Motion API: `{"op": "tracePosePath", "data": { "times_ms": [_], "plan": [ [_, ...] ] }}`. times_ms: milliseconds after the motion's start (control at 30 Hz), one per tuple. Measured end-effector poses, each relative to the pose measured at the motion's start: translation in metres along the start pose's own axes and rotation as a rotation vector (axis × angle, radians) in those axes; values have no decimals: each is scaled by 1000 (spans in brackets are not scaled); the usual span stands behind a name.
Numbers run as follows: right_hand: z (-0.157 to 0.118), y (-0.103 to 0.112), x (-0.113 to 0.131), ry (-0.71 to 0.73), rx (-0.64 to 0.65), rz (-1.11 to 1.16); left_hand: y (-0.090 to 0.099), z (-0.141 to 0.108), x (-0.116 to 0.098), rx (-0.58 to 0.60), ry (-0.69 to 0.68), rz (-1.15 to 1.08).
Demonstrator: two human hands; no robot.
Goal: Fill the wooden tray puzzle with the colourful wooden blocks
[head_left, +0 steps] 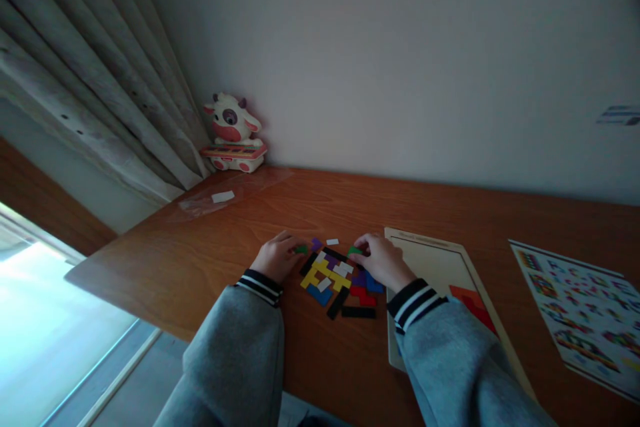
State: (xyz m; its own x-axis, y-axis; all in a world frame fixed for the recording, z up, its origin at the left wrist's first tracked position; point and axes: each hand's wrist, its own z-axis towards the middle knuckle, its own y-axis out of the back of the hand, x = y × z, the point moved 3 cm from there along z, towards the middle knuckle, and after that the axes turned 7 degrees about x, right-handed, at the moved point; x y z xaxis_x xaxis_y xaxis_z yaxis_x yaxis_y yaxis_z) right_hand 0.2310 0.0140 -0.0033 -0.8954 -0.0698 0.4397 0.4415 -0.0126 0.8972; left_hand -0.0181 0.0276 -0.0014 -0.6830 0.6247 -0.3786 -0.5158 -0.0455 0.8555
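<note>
Most coloured puzzle pieces (337, 280) lie loose on the bench (210, 260), left of the tray (440, 260); one red piece (473, 300) sits inside. Left hand (277, 257) pinches a green piece (301, 249); right hand (383, 260), fingers curled, pinches another green piece (355, 251).

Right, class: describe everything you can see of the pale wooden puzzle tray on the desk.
The puzzle tray is a flat, pale, wood-like rectangular board with a raised border, lying on the brown desk to the right of the loose coloured pieces. Most of its recess is bare; red and orange pieces sit in its near right part. The right hand lies at its left edge and the grey right sleeve covers its near left corner.
</note>
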Motion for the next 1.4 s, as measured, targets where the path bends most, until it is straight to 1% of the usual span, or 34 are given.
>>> {"op": "tracePosePath", "data": {
  "times_ms": [133, 200, 267, 300, 367, 433, 500, 533, 600, 667, 767, 867, 1000, 1100, 1200, 1300, 1400],
  "plan": [
    [-3, 7, 2, 32, 19, 87, -3, 9, -14, -33, -9, -38],
    [-8, 18, -1, 65, 29, 122, -8, 15, -24, -31, -9, -39],
    [-18, 34, -8, 105, 21, 153, -13, 21, -35, -20, -30, -48],
    [-24, 44, -14, 126, 12, 168, -16, 25, -42, -17, -51, -62],
    [-38, 65, -32, 166, -82, 201, -21, 31, -55, -13, -100, -109],
    [-52, 81, -54, 143, -149, 198, -28, 36, -68, -12, -134, -159],
    [-64, 88, -78, 94, -162, 210, -35, 41, -80, -15, -140, -209],
    [-69, 89, -89, 60, -154, 226, -40, 44, -86, -11, -132, -236],
    [-76, 87, -106, 1, -181, 276, -48, 50, -98, 5, -106, -280],
    [-78, 82, -113, -25, -179, 328, -55, 57, -111, 11, -96, -307],
    [-75, 73, -111, -15, -103, 364, -62, 69, -130, -3, -161, -359],
    [-70, 65, -105, 40, -87, 334, -70, 78, -140, 0, -247, -402],
    [-64, 56, -103, 93, -106, 259, -87, 81, -141, 97, -338, -351],
    [-62, 51, -102, 111, -109, 198, -95, 80, -138, 133, -361, -299],
    [-62, 48, -100, 126, -95, 147, -99, 80, -135, 147, -362, -253],
    [-63, 46, -97, 129, -85, 117, -101, 80, -134, 146, -321, -174],
    [-64, 44, -97, 116, -111, 74, -100, 78, -134, 117, -287, -131]
  ]
}}
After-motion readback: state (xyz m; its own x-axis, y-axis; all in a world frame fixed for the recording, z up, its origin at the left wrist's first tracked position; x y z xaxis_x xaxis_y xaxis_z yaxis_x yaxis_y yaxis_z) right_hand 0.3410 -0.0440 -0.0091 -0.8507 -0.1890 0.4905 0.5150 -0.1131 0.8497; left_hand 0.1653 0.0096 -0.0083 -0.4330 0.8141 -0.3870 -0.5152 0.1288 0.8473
